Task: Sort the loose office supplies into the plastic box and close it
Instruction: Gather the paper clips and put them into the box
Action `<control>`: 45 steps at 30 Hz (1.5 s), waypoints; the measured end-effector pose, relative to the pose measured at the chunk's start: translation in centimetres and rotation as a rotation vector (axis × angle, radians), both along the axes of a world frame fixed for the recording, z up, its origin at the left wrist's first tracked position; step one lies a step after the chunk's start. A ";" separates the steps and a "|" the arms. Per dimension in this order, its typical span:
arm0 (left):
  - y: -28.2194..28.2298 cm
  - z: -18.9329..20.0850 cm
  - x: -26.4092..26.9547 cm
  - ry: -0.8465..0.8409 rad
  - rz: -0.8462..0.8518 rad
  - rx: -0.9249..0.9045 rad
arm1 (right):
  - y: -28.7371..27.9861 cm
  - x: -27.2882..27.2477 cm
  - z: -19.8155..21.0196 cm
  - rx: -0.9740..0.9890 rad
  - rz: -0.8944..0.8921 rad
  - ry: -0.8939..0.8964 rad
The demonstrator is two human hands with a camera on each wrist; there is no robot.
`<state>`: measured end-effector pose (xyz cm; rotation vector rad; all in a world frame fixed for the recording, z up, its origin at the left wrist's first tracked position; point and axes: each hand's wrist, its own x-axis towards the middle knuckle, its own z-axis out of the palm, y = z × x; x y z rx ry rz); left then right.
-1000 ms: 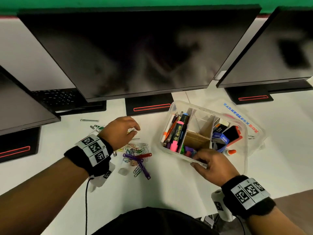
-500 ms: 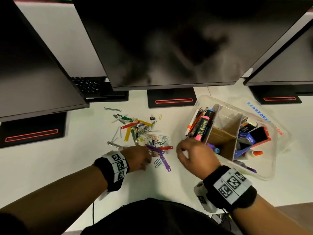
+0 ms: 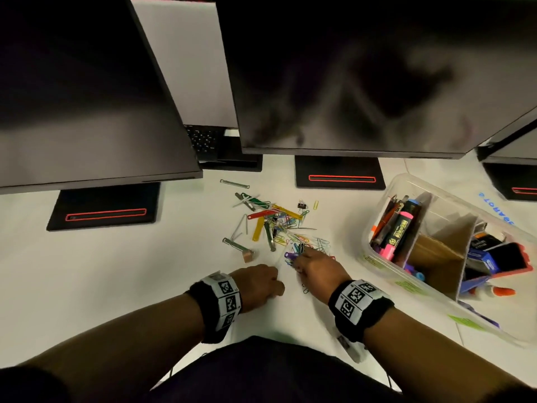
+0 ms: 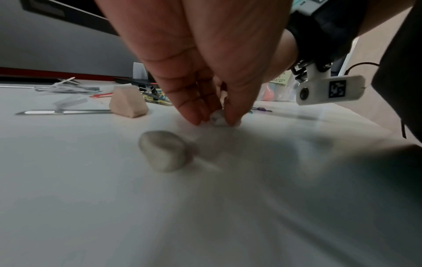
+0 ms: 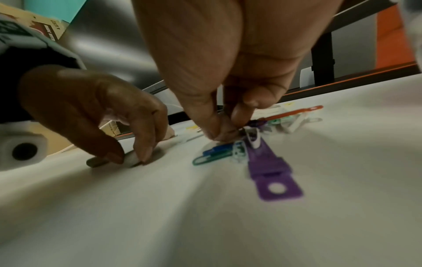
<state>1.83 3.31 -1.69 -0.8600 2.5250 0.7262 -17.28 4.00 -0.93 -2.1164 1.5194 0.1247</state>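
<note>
- The left hand [image 3: 260,282] was down on the white bench [image 3: 116,274] near its front edge, its grip closed small: thumb and fingertips [image 4: 194,117] pinched a small whitish lump, perhaps a bit of eraser [image 4: 218,120], which still touched the bench top.
- A second, larger grey-white lump [image 4: 165,150] lay loose just beside that hand, and a tan wedge-shaped eraser piece [image 3: 248,255] sat a little farther toward the monitors.
- The right hand [image 3: 316,270] reached into the near end of the scattered pile of coloured paper clips and flat plastic fastener strips [image 3: 279,225], thumb and forefinger nipped together on the clips next to a purple plastic fastener strip with a round hole [image 5: 270,173]; which clip it actually had hold of could not be told.
- Blue and green paper clips [image 5: 214,155] lay touching the purple strip.
- The clear plastic box with cardboard dividers [image 3: 386,266] stood open toward the right edge of the bench, well apart from the pile; one compartment held pens and a pink highlighter [image 3: 396,231].
- The clear lid [image 3: 494,205] lay under and behind the box; blue lettering on it showed upside down, only partly readable.
- Small green labels [image 3: 409,286] on the box wall were too blurred to read.
- Black monitors [image 3: 363,77] on stands with red-outlined slots [image 3: 341,178] lined the back edge.
</note>
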 end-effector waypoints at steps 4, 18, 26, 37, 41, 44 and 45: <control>-0.2 0.9 2.1 0.175 0.135 -0.007 | -0.5 1.7 0.8 -0.100 -0.042 -0.118; -1.3 1.4 12.1 0.171 0.710 0.003 | -3.3 9.5 0.7 0.063 0.107 -0.138; -0.1 1.8 7.5 0.042 0.339 0.139 | -3.5 8.7 -0.3 0.075 0.082 -0.080; 0.6 0.8 5.6 -0.022 0.173 0.045 | -0.9 5.5 0.1 -0.002 0.017 -0.133; 0.1 1.1 5.1 0.012 0.246 0.027 | 0.3 2.5 3.2 -0.160 -0.129 -0.304; -0.6 2.1 4.3 0.074 0.301 0.004 | 1.5 -0.9 6.4 -0.312 -0.248 -0.379; -1.1 2.5 3.6 0.104 0.307 0.003 | 2.0 -2.5 7.6 -0.374 -0.295 -0.388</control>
